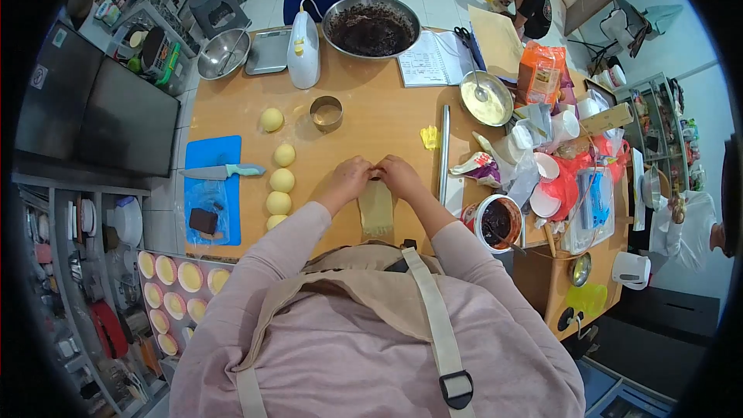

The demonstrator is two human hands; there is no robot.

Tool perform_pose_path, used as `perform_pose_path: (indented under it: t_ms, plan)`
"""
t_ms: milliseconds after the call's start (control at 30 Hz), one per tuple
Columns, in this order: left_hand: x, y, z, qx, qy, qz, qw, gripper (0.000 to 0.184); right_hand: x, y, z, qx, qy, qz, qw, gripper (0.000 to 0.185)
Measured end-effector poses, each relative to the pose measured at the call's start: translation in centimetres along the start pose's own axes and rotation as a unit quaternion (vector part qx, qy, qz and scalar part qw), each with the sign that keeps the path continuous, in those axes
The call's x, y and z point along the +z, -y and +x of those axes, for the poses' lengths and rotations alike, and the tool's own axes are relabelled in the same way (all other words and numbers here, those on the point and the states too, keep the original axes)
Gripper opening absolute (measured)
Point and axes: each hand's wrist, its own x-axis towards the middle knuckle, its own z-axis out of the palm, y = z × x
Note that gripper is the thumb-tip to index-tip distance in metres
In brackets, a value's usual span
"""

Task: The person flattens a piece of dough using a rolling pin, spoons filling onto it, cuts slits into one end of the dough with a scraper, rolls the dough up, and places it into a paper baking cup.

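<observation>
Landmark: 1 blue board (234, 203). On it: 1 knife (207, 173), 1 dark block (203, 221) in plastic.

1 dough strip (376, 215) lies on the table (340, 77), right of the board, well apart. Left hand (348, 180) and right hand (400, 178) meet at its far end; fingertips of both pinch together there, 1 small dark piece (375, 176) showing between.

Balls (282, 179): 5, in a line right of the board, nearer it than the strip is. Ring (326, 125): 1, beyond and right of the board. Rod (444, 162): 1, farther right of the board than the strip.

Bowls beyond the board: 3 (steel bowl (220, 56), dark-mix bowl (416, 29), pale-mix bowl (507, 110)). Mixer (303, 54): 1, between the first two. Tray (184, 292), this side of the board: at least 9 rounds (190, 276).
</observation>
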Motion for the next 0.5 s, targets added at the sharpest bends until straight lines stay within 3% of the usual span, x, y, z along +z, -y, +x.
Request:
perform_pose_path:
  t_ms: [267,500]
  plan:
    - [0.4,-0.2,-2.3,0.05,-0.041,0.029,0.998,0.023,0.1,0.8,-3.4,-0.056,-0.097,0.041,0.993,0.024]
    - [0.3,-1.6,-5.6,0.099,-0.072,0.075,0.99,0.044,0.7,0.2,-6.2,-0.164,-0.157,-0.074,0.971,0.034]
